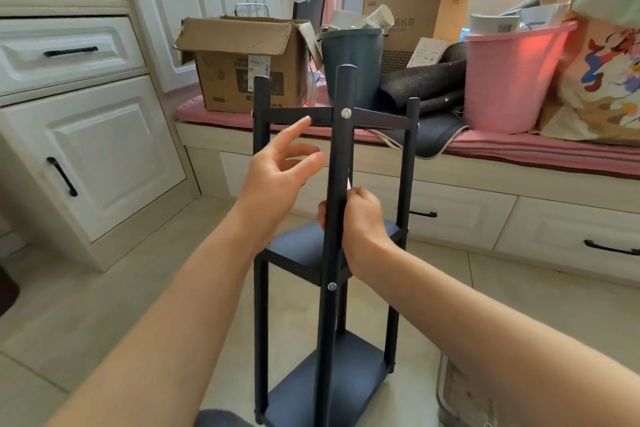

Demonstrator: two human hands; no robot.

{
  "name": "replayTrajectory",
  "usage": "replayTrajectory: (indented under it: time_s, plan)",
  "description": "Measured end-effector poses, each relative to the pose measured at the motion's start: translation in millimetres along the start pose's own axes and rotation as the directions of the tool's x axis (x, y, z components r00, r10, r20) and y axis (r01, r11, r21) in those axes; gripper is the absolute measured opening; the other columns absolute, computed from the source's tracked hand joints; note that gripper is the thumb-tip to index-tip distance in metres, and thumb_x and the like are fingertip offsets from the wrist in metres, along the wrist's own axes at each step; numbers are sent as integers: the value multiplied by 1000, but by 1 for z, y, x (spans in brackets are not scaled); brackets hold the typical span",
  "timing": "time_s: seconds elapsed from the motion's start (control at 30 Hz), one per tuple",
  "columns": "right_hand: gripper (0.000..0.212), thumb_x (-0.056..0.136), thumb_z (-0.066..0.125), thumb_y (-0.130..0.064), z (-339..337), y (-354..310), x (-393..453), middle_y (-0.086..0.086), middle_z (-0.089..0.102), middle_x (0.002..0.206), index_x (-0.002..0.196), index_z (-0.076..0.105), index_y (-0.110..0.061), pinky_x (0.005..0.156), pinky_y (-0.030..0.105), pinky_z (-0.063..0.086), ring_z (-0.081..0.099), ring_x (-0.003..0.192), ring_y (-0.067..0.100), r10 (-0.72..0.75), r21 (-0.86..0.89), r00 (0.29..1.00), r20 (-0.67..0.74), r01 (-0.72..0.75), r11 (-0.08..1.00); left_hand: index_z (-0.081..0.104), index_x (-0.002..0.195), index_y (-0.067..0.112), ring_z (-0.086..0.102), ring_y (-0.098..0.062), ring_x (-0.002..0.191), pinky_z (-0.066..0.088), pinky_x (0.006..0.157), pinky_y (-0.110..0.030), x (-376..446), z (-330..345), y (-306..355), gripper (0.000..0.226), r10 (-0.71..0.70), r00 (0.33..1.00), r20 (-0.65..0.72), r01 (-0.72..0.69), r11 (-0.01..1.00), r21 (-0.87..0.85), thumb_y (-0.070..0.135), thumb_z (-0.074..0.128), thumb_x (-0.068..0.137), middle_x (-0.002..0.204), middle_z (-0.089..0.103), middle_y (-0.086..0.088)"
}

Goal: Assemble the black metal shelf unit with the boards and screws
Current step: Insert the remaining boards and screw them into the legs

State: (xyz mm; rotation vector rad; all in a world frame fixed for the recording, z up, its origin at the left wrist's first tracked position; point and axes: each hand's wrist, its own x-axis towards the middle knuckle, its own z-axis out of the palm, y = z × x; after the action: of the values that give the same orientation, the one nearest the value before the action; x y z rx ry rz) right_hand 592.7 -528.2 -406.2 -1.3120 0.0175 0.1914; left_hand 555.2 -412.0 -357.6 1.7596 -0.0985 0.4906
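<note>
Black metal shelf unit (332, 253) upright on floor tiles, two boards in | right hand (360, 222) clamped round near post (337, 184) | left hand (277, 173) spread, holding nothing, just short of top crossbar (298, 118) | advice: keep post steady, seat top board square before tightening screws | cardboard box (242, 62) behind

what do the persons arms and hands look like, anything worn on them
Both forearms are bare as far as the view shows: no sleeves, gloves, watch or bracelets. The left hand and right hand show no rings or markings on the sides that face the camera.
</note>
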Motion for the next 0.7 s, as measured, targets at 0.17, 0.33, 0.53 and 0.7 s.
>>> replayTrajectory:
  time_s: [0.17,0.33,0.53,0.7]
  plan:
    - [33,101,25,-19,9,-5,16,4,62,55,94,55,-6,47,26,45,56,49,17,45,44,999,-8,-44,998,64,111,37,67,-5,94,53,70,-12,-37,-24,-50,24,-109,985,-135,116,992,50,17,64,96,99,70,9]
    - [32,101,26,-18,20,-20,33,10,57,67,106,53,-1,42,21,42,52,51,18,96,115,995,-35,-91,989,65,103,26,71,-7,86,53,65,-13,-72,-15,-107,6,-337,936,-105,342,939,36,28,63,97,90,72,9]
    - [34,102,25,-22,17,-23,66,3,58,57,100,54,-5,48,24,42,51,50,15,98,131,995,-16,-95,987,64,105,17,72,-11,84,54,72,-14,-79,42,-135,38,-361,922,141,377,920,-108,50,52,89,90,72,6]
    - [32,102,29,-21,18,-23,81,1,64,59,108,57,-6,60,26,48,58,61,15,110,133,994,25,-112,985,56,88,16,51,-9,49,47,51,-19,-67,72,-142,39,-332,943,-27,322,929,-182,54,55,83,60,54,3]
